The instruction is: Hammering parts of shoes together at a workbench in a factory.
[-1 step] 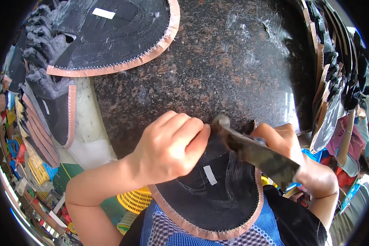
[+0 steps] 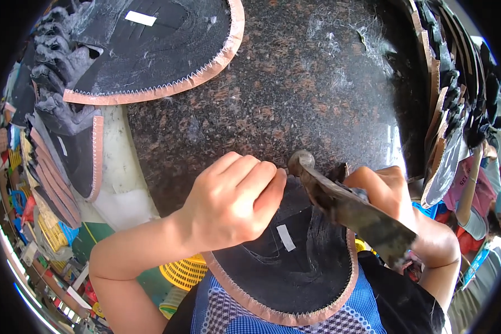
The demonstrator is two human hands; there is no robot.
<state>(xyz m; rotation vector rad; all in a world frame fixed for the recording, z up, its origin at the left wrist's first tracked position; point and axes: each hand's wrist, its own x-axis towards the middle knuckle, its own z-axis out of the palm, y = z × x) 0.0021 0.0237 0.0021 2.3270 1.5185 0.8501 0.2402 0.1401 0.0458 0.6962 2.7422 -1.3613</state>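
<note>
A black rounded piece [image 2: 295,267] with a pink zigzag-stitched rim and a small white label lies at the near edge of a dark speckled stone slab [image 2: 284,94]. My left hand [image 2: 231,203] has its fingers curled down on the piece's far edge and pinches it against the stone. My right hand [image 2: 389,192] grips a worn, dull metal blade [image 2: 350,209]. Its hooked tip rests at the piece's top edge, right beside my left fingertips. My right palm is hidden behind the blade.
A second large black piece with a pink rim [image 2: 150,50] lies at the slab's far left. Stacks of similar pieces stand along the left side [image 2: 67,156] and the right edge [image 2: 451,111]. A yellow basket [image 2: 183,273] sits below. Another person [image 2: 476,200] is at the right.
</note>
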